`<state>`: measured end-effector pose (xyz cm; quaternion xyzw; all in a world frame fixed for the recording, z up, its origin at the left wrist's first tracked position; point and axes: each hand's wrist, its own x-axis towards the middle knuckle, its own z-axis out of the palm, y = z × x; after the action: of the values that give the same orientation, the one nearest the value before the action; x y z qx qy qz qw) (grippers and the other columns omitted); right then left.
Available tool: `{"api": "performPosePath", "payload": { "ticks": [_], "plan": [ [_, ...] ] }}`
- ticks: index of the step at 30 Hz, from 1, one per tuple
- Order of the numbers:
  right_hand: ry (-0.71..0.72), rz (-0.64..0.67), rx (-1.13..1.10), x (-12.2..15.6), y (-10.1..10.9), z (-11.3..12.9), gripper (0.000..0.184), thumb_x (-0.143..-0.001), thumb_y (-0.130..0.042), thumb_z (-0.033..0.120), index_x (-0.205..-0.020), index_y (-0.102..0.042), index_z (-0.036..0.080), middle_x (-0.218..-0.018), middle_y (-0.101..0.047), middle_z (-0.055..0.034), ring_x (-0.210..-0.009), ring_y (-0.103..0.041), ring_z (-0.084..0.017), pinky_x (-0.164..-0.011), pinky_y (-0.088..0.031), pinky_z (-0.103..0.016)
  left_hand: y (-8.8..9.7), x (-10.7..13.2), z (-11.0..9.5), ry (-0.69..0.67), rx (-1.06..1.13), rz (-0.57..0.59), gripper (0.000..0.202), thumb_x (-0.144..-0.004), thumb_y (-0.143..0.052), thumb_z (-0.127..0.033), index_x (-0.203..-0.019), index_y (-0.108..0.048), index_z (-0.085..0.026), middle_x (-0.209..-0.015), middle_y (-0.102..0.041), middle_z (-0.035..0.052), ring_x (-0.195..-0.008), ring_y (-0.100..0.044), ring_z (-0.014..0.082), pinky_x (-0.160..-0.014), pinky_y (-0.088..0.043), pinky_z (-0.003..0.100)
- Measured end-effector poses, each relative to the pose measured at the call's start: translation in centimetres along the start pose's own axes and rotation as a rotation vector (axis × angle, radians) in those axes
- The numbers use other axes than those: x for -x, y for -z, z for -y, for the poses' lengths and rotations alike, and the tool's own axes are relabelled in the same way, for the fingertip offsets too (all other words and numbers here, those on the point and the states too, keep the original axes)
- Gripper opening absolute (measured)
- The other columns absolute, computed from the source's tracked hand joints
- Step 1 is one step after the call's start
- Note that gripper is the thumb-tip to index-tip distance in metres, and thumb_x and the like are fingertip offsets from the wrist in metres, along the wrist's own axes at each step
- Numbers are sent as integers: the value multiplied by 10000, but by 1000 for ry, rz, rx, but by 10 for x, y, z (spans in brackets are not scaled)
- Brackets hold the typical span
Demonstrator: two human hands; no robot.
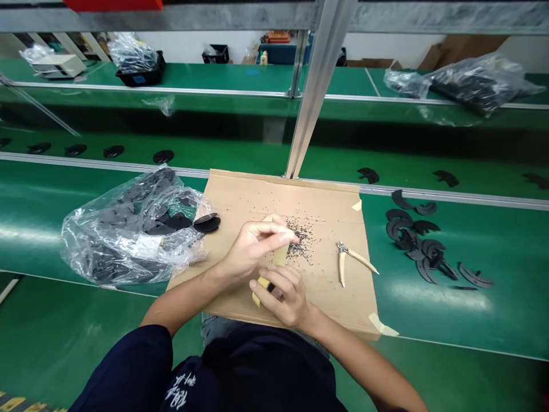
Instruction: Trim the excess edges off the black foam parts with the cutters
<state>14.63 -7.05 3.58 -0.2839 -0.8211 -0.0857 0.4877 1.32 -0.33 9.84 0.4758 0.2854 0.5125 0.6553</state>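
A green conveyor tabletop carries a cardboard sheet, taped down, apparently to shield the belt from the black crumbs scattered across it. Over the sheet, the left hand pinches a tan sanding strip, while the right hand pinches its lower end together with a small black piece. Cream-handled side cutters lie within reach. A clear plastic bag holds black curved parts; more form a loose heap on the belt.
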Motion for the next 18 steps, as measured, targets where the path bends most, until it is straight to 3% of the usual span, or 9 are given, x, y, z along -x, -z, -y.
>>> {"api": "performPosePath", "payload": {
  "ticks": [5, 9, 11, 13, 15, 18],
  "plan": [
    [113, -112, 4, 0, 6, -2, 241, -854, -644, 46, -976, -681, 251, -1175, -640, -32, -1158, -603, -162, -927, -599, -304, -7, 7, -23, -201, -114, 134, 142, -852, -808, -364, -887, -846, -232, -836, -570, 36, -816, -564, 126, -731, -524, 259],
    [-197, -231, -91, -10, 10, -11, 371, -886, -643, 144, -1221, -579, 293, -1185, -631, -66, -1164, -634, -230, -924, -611, -455, -4, 1, -23, -285, -249, 143, 186, -894, -759, -405, -907, -841, -239, -856, -582, 46, -837, -576, 144, -759, -541, 293],
    [-348, -228, -182, -21, 13, -20, 444, -896, -676, 242, -1315, -534, 272, -1219, -644, -112, -1202, -626, -286, -976, -576, -540, -2, -2, -18, -324, -312, 131, 207, -911, -735, -419, -922, -837, -239, -867, -586, 50, -823, -572, 144, -743, -537, 294],
    [-468, -171, -325, -31, 16, -29, 314, -922, -659, 271, -1229, -595, 244, -1153, -687, -111, -1141, -659, -280, -966, -573, -508, -1, -3, -11, -385, -368, 101, 227, -920, -722, -428, -964, -833, -235, -879, -577, 51, -823, -564, 144, -731, -526, 286],
    [-596, -99, -497, -39, 19, -33, 79, -958, -612, 261, -1015, -655, 227, -974, -712, -66, -950, -697, -222, -854, -592, -402, 1, -5, -5, -447, -432, 66, 254, -935, -702, -430, -1034, -826, -232, -900, -561, 54, -858, -558, 151, -748, -520, 285],
    [-746, -84, -665, -41, 24, -29, 151, -968, -602, 272, -837, -653, 214, -783, -665, -15, -713, -641, -154, -688, -553, -303, 5, -7, 1, -497, -503, 47, 296, -948, -682, -438, -1118, -809, -230, -924, -534, 54, -889, -542, 159, -783, -512, 292]
  ]
}}
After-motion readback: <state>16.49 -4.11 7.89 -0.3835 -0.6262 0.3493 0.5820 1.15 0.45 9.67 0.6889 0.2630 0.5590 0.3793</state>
